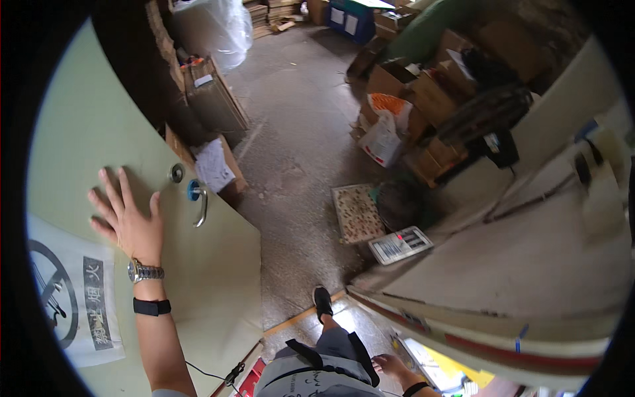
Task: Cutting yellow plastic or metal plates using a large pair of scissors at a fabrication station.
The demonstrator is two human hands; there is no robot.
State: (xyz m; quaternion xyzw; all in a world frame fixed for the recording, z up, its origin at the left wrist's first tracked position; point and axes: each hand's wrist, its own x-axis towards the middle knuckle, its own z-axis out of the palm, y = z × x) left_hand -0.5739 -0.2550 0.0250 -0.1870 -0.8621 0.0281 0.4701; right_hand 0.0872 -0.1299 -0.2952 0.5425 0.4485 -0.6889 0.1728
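My left hand [135, 221] lies flat against a pale green door [218, 284], its fingers spread. To the right of that hand are a round lock cylinder [175, 173] and a metal lever handle [202, 206] with a blue part at its base. Below the hand, a white no-smoking sign [73, 298] is fixed to the door. My right hand [391, 366] hangs low beside my body, holding nothing that I can see, with its fingers loosely apart.
My shoe [322, 303] is at the doorway's threshold [291, 319]. Flattened cardboard [215, 99] leans beyond the door. On the right are open cartons [433, 96], a white bag [382, 139], a speckled shallow tray [358, 213] and a grey-white panel [401, 245] near the wall.
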